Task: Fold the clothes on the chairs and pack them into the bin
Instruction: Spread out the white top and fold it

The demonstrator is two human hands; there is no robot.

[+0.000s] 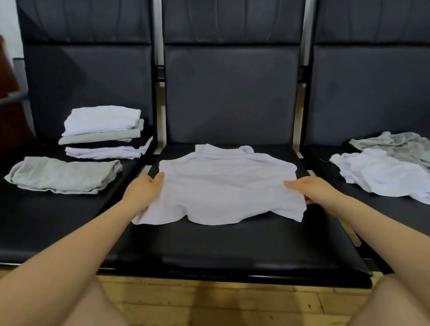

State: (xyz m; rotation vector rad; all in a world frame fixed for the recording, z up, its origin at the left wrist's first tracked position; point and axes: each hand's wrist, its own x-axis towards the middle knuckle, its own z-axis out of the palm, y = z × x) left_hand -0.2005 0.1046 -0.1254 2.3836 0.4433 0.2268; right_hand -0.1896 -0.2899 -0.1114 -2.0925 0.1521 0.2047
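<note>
Black padded chair (243,252), rumpled white shirt (224,188)

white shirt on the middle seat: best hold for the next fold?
Probably the two side edges, one from each side. The white shirt lies spread flat, collar away from the person, so its left and right edges are free. The left hand and right hand already grip there.

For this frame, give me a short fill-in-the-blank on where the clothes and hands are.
1. The white shirt being held lies on the ___ chair seat.
2. The folded stack sits on the ___ chair.
3. The left hand and right hand both grip the ___ shirt.
4. The unfolded pile holds white and ___ clothes.

Missing words: middle; left; white; grey
</note>
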